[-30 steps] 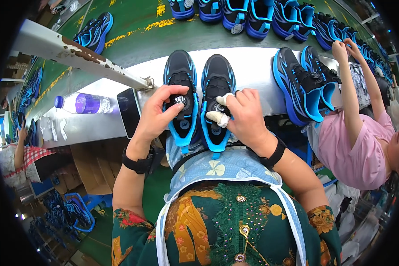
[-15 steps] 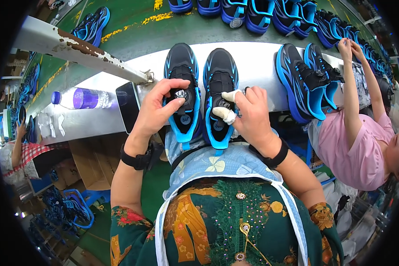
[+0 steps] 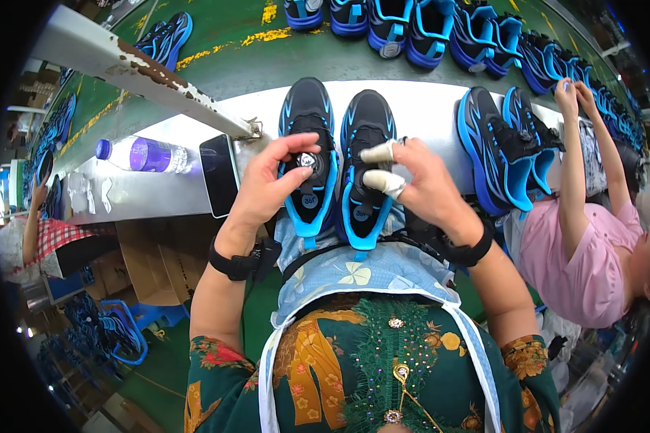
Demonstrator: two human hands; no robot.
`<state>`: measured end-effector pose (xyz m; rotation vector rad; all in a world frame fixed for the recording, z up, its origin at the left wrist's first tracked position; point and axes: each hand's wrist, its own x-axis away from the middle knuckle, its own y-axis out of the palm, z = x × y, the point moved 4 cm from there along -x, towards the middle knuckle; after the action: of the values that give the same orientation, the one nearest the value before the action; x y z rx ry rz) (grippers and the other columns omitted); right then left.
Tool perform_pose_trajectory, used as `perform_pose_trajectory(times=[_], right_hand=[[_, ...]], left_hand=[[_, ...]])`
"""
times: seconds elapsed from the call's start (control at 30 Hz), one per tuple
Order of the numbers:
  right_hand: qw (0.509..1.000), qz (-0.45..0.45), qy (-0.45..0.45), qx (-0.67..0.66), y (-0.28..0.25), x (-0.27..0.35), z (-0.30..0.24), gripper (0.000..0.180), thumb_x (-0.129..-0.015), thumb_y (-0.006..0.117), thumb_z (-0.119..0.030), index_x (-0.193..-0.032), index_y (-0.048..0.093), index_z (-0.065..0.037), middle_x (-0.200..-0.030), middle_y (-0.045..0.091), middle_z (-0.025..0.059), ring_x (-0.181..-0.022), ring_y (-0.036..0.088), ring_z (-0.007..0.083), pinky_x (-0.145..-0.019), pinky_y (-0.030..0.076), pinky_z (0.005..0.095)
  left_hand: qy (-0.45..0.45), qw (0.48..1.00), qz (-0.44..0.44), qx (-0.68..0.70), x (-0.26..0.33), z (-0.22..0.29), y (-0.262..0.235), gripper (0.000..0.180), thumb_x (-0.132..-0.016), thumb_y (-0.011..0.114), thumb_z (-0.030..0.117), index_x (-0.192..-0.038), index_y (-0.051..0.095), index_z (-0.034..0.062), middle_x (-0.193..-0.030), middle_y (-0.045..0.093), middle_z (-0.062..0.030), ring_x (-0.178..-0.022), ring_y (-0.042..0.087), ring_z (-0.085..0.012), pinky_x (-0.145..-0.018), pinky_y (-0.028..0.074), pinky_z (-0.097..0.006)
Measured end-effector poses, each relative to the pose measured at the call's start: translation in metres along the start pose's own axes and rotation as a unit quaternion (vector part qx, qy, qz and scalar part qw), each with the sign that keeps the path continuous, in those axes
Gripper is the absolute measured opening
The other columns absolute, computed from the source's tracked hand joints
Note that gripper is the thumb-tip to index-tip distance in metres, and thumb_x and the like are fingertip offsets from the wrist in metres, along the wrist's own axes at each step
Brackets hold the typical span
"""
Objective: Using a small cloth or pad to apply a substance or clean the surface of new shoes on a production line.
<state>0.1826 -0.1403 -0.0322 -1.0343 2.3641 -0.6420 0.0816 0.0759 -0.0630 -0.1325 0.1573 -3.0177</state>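
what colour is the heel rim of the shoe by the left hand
Bright blue; the heel rim shows best in the head view.

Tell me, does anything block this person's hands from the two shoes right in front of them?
Nothing visible does. The left hand is at the round dial of the left shoe; the right hand has white-covered fingertips over the right shoe. No other object lies between.
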Motion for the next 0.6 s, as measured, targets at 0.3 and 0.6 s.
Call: perform_pose_trajectory(times=[0.3,0.6], right_hand=[[0.981,-0.172,0.005,0.089,0.047,-0.087,0.033,0.051,-0.083,0.064,-0.009,-0.133,0.058,-0.017,-0.097,0.065,0.0189,-0.094,0.062,0.0378,-0.079,0.048,0.0447],[0.968,-0.196,-0.002,0.157,0.049,-0.093,0.039,0.065,-0.078,0.067,-0.008,-0.14,0.051,-0.02,-0.093,0.065,0.0176,-0.09,0.062,0.0365,-0.081,0.045,0.0468]], left_hand=[[0.094,0.984,-0.007,-0.154,-0.003,0.016,0.008,0.047,-0.079,0.067,0.007,-0.125,0.061,0.005,-0.113,0.064,-0.0054,-0.115,0.055,-0.0217,-0.102,0.039,-0.039],[0.043,0.983,0.088,-0.155,0.005,0.012,0.006,0.051,-0.075,0.074,0.011,-0.124,0.063,0.0057,-0.122,0.062,-0.0117,-0.118,0.055,-0.0256,-0.103,0.039,-0.038]])
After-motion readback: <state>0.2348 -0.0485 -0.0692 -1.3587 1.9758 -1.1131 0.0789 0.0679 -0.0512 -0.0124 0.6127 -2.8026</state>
